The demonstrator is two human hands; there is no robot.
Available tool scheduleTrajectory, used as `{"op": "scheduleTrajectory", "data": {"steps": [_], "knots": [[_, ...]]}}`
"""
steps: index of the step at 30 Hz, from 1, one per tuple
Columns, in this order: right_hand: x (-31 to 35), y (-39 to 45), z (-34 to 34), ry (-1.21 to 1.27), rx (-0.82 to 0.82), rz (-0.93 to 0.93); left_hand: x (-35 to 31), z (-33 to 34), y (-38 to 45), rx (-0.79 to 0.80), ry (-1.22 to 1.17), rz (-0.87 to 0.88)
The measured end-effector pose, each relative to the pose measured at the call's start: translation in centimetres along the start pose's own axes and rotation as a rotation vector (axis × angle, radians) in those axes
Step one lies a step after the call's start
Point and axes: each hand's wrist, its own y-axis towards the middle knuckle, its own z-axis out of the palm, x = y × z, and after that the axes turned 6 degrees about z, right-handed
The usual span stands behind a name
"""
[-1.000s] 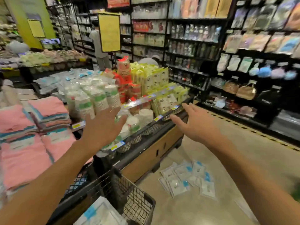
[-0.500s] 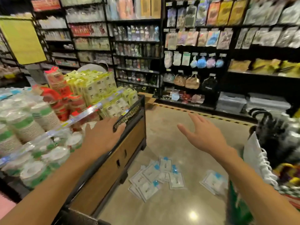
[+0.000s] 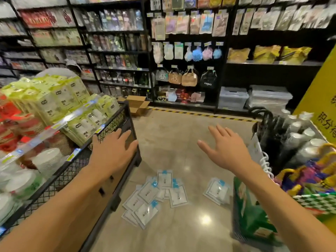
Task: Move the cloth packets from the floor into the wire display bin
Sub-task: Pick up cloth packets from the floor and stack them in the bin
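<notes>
Both my hands are empty rn. My left hand (image 3: 113,151) is out in front w/ fingers straight and loosely spread, over the corner of the wire-mesh display stand (image 3: 116,122) on my left; can't tell if it's touching the rim or just above it. My right hand (image 3: 225,148) is up in the air over the floor (image 3: 174,139), fingers straight and apart, thumb out, gripping nothing. The cloth packets (image 3: 156,195) lie on the floor below, between my arms: a fanned, overlapping pile of white packs w/ blue tabs just beside the stand's wooden base (image 3: 87,211), plus a smaller stack (image 3: 217,190) apart to the right, near a green bag (image 3: 252,217).
</notes>
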Motion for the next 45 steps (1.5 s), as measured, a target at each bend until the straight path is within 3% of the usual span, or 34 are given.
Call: {"op": "scheduleTrajectory", "data": {"steps": [16,28,36,45], "knots": [[0.2,14.4,6.0,-0.055,0.087,0.171,1.1,8.5,20.0,0.086,-0.117,0.134],[-1.2,26.1,13.3,-0.043,0.158,0.202,2.0,16.7,32.4,0.198,-0.099,0.123],[-5.2,36.4,21.5,-0.026,0.126,0.113,0.7,23.6,39.7,0.242,0.082,0.101],[-8.9,43.7,33.8,-0.066,0.234,0.099,0.2,35.8,47.8,0.352,0.159,0.086]]}}
